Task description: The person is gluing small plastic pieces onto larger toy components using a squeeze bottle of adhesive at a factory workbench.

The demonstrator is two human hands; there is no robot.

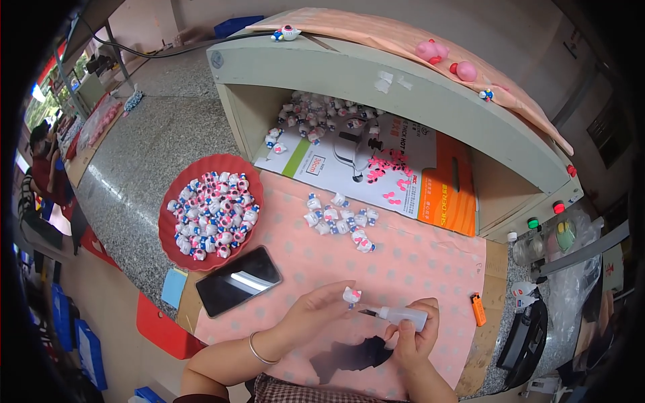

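Observation:
My left hand (316, 314) pinches a small white toy figurine (351, 295) with a pink bow, held just above the pink cloth (403, 262). My right hand (413, 336) grips a small white squeeze bottle (402, 316) lying sideways, its thin nozzle pointing left at the underside of the figurine. A silver bangle circles my left wrist. A loose cluster of similar figurines (339, 219) lies on the cloth farther from me. A red round tray (176, 254) at the left is heaped with many more figurines.
A black phone (238, 280) lies beside the tray. A flattened printed box (376, 168) with more figurines lies inside an open shelf unit (376, 87). An orange lighter (478, 309) and small jars (544, 238) lie at right. A person sits far left.

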